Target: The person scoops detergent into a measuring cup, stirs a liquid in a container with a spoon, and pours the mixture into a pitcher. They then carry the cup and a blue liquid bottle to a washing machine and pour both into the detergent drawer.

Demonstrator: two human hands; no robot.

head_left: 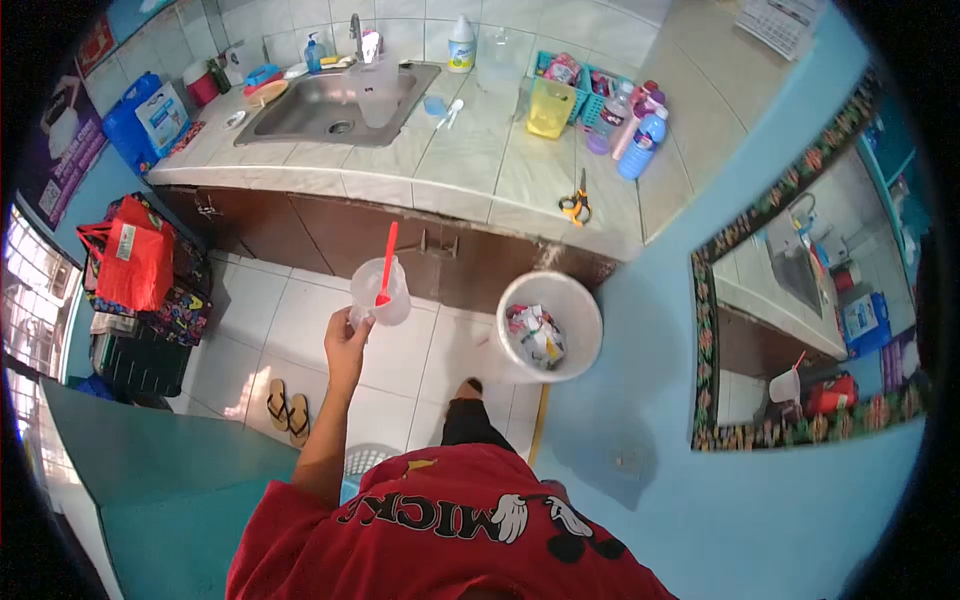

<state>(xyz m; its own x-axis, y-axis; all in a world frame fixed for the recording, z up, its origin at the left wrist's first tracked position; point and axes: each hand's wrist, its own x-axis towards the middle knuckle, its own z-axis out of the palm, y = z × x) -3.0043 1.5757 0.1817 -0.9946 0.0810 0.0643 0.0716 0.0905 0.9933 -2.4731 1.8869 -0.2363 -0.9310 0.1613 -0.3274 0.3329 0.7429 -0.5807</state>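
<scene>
My left hand (347,338) is closed on the handle of a translucent plastic pitcher (372,293), held out over the tiled floor in front of the brown cabinets. A red spoon (389,262) stands in the pitcher, its handle sticking up past the rim. My right hand does not show; only the red shirt is visible on that side. To the right of the pitcher, a white bin (590,335) on the floor holds crumpled wrappers (537,336).
Along the counter (460,165) are a sink (270,120), orange-handled scissors (576,205), a yellow container (549,108) and several bottles (642,143). Slippers (298,415) lie on the floor at left. A framed mirror (704,350) hangs on the blue wall at right.
</scene>
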